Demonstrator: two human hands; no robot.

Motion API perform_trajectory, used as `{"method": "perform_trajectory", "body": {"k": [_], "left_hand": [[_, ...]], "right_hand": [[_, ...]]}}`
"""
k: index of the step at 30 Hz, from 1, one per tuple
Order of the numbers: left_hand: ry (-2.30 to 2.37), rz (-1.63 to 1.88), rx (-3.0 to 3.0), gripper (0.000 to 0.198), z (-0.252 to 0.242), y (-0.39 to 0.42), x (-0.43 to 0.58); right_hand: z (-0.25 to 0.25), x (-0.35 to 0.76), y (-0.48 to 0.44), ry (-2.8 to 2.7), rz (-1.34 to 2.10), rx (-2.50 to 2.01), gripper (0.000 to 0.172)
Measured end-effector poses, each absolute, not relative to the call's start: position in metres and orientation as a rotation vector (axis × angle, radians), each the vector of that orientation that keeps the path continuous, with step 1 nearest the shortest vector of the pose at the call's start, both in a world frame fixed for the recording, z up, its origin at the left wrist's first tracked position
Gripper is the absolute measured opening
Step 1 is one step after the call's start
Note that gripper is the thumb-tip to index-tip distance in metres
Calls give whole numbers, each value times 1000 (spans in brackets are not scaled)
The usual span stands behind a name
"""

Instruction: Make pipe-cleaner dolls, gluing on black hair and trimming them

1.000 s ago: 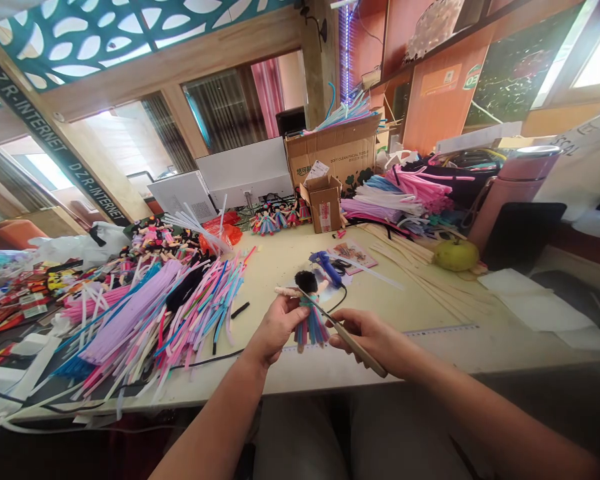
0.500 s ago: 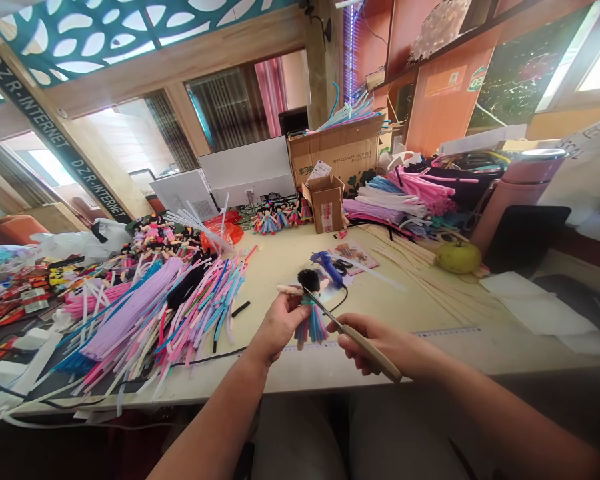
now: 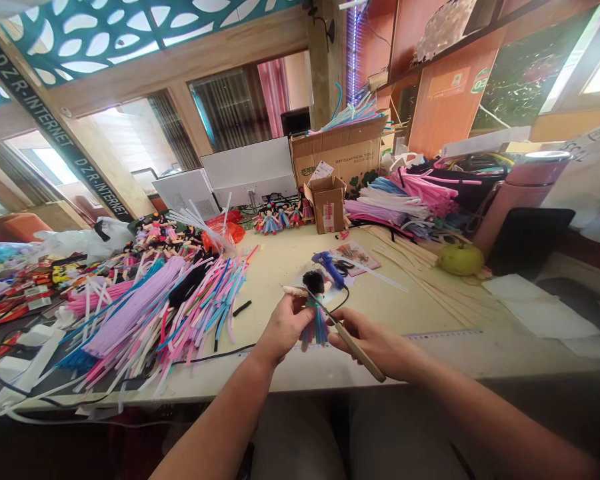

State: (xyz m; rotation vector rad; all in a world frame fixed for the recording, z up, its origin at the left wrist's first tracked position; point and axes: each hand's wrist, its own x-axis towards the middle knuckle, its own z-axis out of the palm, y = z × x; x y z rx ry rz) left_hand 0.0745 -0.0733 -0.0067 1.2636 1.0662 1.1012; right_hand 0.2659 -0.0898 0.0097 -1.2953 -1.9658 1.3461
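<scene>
Between my hands is a small pipe-cleaner doll (image 3: 313,325) with fuzzy black hair and a skirt of blue, pink and purple strands. My left hand (image 3: 284,327) is closed on the doll at its side, thumb and fingers pinching near a pale, fuzzy arm that sticks out left. In my right hand (image 3: 363,339) is a slim tool with a beige handle (image 3: 357,350) and a thin metal front part. Its tip reaches the doll just under the hair; its exact kind is unclear. Behind the doll lies a blue glue gun (image 3: 331,268) with a black cord.
Loose pipe cleaners (image 3: 210,293) spread over the table's left side, more bundles (image 3: 410,197) at back right. Finished dolls (image 3: 280,217) stand beside a small cardboard box (image 3: 327,207). A green fruit (image 3: 461,259), pink flask (image 3: 523,193) and white sheets (image 3: 530,307) are right. A ruler (image 3: 445,333) lies near the front.
The tool's handle end has shifted slightly left and its angle over the doll has changed a little. Both hands keep their hold; the view has moved slightly.
</scene>
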Motion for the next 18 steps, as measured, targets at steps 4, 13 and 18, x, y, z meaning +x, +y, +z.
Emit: {"method": "perform_trajectory", "body": {"k": [4,13,18], "left_hand": [[1041,1103,1270,30,-7,-74,77],[1066,1120,1292,25,-13,-71,78],[1082,1145,1302,26,-16,-69,77]], "right_hand": [[7,266,-90,-1970,1305,-1288,31],[0,269,-87,-1978,1184,-1284,34],[3,270,-87,-1988,1216,-1328,32]]}}
